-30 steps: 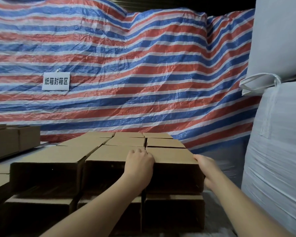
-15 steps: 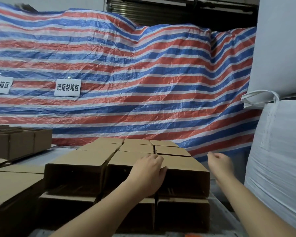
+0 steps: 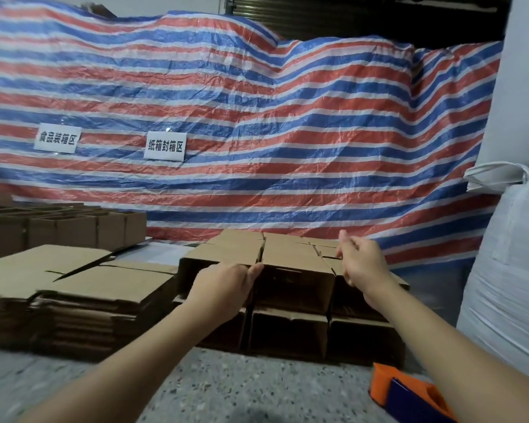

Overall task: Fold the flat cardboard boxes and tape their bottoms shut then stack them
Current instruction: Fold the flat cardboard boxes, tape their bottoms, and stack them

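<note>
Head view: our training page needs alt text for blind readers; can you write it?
A person's left hand rests on the front of stacked folded cardboard boxes while the right hand hovers open beside them. Flat cardboard sheets lie left, an orange tape dispenser lower right, a striped tarp behind.

Two bare forearms, left hand [image 3: 223,290] and right hand [image 3: 362,264], no sleeves, rings or watch.

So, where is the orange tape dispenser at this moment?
In the head view the orange tape dispenser lies on the speckled floor at the lower right, in front of the stacked boxes and under the right forearm.
</note>
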Available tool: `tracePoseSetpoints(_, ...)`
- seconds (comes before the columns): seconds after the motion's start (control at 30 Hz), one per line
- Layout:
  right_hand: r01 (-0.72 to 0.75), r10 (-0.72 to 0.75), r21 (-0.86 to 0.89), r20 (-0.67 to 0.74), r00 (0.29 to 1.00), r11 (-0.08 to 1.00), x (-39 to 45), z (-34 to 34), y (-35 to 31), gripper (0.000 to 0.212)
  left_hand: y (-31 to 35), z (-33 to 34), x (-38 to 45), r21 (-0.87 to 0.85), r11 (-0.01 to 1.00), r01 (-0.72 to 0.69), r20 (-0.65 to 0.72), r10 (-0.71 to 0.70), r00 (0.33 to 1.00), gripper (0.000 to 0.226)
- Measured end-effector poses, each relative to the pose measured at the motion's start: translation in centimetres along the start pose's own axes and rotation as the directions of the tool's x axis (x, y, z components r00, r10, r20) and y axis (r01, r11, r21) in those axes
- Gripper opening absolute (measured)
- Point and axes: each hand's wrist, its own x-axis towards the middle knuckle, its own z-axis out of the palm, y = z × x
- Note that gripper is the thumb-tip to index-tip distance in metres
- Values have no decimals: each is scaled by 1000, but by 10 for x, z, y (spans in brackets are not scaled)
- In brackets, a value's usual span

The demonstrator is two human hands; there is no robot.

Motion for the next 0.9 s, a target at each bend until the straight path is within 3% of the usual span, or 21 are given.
tracePoseSetpoints(0.1,-40,43,-70,42,998,997,-9,24,-5,63,-36,3,-7,93,996,-1,-29,4,1000,72)
tracePoseSetpoints(0.17,-60,64,-84,56,996,995,-12,38,-3,65,-64,9,-6,155,988,24,22,-28,999,62)
tracePoseSetpoints(0.3,15,-1,-113,126,992,994,-18,56,5,54,-124,25,-4,251,961,116,115,-149,982,40)
tracePoseSetpoints(0.47,129,-94,-148,223,970,981,-23,75,16,35,-179,44,-5,382,894,233,194,-324,926,51)
tracePoseSetpoints(0.67,255,-173,-266,294,940,930,-29,94,20,41,-199,60,-13,437,870,230,268,-370,889,58)
tracePoseSetpoints(0.9,295,-192,-306,325,926,905,-38,100,19,42,-187,61,-20,428,864,265,253,-396,883,37)
